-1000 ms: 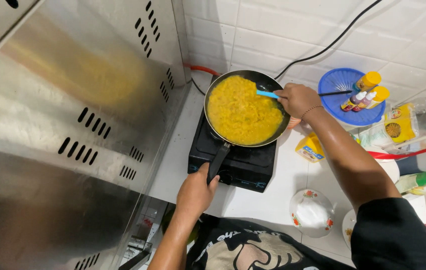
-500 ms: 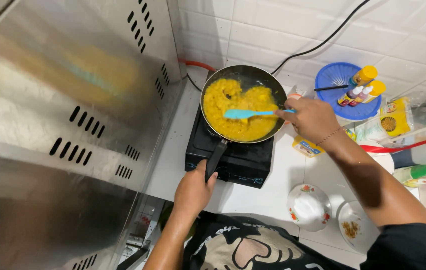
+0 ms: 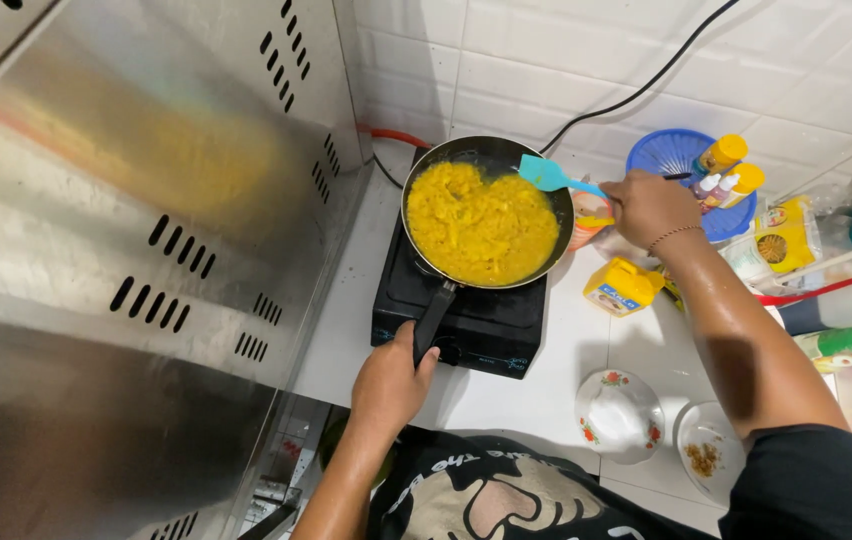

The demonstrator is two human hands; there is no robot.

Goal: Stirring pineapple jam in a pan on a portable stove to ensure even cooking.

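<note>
Pan: one black frying pan [image 3: 426, 175] on the single-burner stove [image 3: 466, 320] near the counter's back edge, filled with soft yellow scramble [image 3: 481, 225].
Left hand [image 3: 391, 380]: clamped around the pan handle [image 3: 434, 318].
Right hand [image 3: 646, 205]: closed on one blue spatula [image 3: 546, 175], blade at the pan's far rim.
Handling: pan looks heavy and hot, best held by the handle; food is loose and slippery.
Count: two small dishes [image 3: 618, 415] at the front edge, one blue basket [image 3: 671, 155] at the back.

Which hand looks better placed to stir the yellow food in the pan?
Probably the right hand: it holds the blue spatula at the pan's rim, while the left hand grips the handle.
</note>
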